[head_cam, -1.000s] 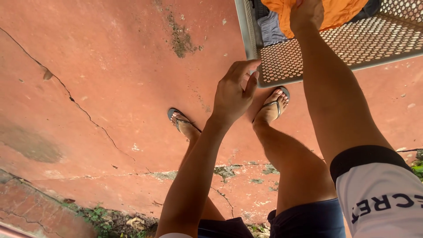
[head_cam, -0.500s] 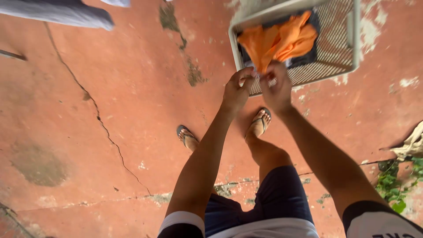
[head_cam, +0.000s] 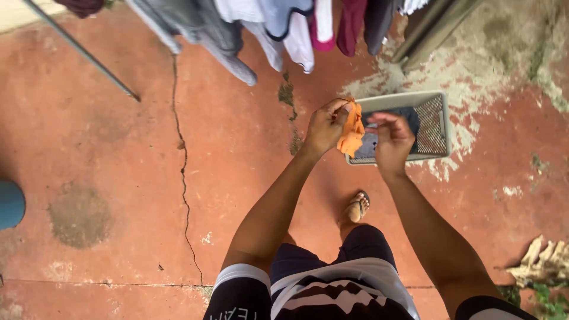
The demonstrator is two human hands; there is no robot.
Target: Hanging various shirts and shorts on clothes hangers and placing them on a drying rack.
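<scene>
1. Left hand (head_cam: 325,125): raised in front of the body, fingers pinched on the upper edge of the orange cloth (head_cam: 351,134).
2. Orange cloth: hanging crumpled from the left hand, between the two hands, in front of the near left corner of the basket (head_cam: 441,127) as seen from above.
3. Right hand (head_cam: 391,139): just beside the cloth on its right, fingers curled inward; contact with the cloth not clear from this angle, so grip cannot be told.
4. Basket: grey, perforated plastic, resting on the red concrete floor (head_cam: 118,178); dark garments (head_cam: 409,118) lying inside.
5. Hung clothes (head_cam: 267,24): grey, white, light blue, pink and maroon pieces along the top edge, above the floor.
6. Floor: red, cracked from top to bottom left of centre, paint worn pale around the basket.
7. Sandalled foot (head_cam: 357,207): below the hands, near the basket.
8. Teal object (head_cam: 9,204): at the left edge, only partly in view.
</scene>
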